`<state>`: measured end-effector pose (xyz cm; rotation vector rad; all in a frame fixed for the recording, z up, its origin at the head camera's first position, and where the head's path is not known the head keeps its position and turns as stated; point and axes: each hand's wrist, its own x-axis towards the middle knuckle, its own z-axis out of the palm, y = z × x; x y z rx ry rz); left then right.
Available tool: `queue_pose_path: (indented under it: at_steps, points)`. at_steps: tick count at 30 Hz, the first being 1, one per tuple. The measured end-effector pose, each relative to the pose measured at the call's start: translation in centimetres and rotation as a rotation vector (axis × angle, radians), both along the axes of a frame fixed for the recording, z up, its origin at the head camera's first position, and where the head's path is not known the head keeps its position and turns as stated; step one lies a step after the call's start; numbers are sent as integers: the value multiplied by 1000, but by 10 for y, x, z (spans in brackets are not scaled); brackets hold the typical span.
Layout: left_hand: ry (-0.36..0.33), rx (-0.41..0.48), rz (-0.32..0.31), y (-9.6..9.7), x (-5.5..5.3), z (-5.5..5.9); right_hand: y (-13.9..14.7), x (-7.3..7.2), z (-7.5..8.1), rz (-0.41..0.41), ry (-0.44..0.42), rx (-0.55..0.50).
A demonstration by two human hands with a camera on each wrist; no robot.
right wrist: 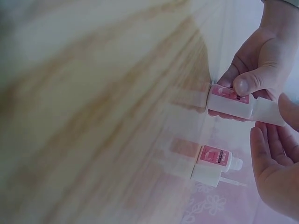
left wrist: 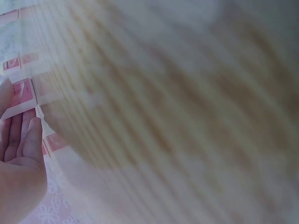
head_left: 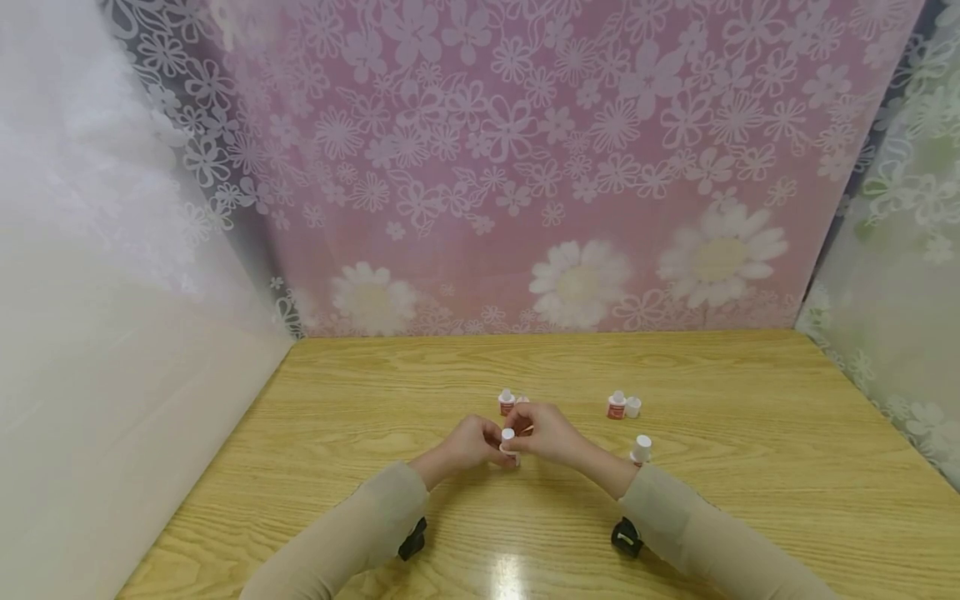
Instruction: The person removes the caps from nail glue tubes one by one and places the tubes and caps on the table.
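Note:
A small white bottle with a red label (right wrist: 230,100) stands upright on the table with its tall white cap (head_left: 507,434) on top. The left hand (head_left: 472,443) grips the bottle's body, its thumb across the label in the right wrist view. From the other side the right hand (head_left: 551,435) pinches the cap between thumb and fingers. In the left wrist view the label (left wrist: 24,92) shows above the curved fingers of the left hand (left wrist: 23,172).
Behind the hands stands an uncapped bottle (head_left: 507,405), a cap with a thin stem (right wrist: 208,176) beside it. Further right is another uncapped bottle (head_left: 617,407) with a white cap (head_left: 633,407). A capped bottle (head_left: 642,450) is partly hidden by the right forearm. Floral curtains (head_left: 525,167) surround the wooden table (head_left: 750,500).

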<state>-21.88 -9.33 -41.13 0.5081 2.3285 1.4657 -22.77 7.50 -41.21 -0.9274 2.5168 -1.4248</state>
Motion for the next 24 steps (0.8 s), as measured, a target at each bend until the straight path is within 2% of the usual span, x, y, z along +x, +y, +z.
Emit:
queue_pose_path:
  at_steps: [3,12,18,22,24]
  points:
    - [7,8,-4,0,1,2,0,0,1,12,6,0]
    - [17,-5,-12,0,-2,-3,0,1,3,49,-14,9]
    - [13,-10,-11,0,-1,-2,0,3,4,75,-63,-35]
    - [5,1,-18,-1,-1,-2,-2,14,19,68,-74,-64]
    - [2,11,-22,-1,-1,-2,-3,14,18,47,-73,-66]
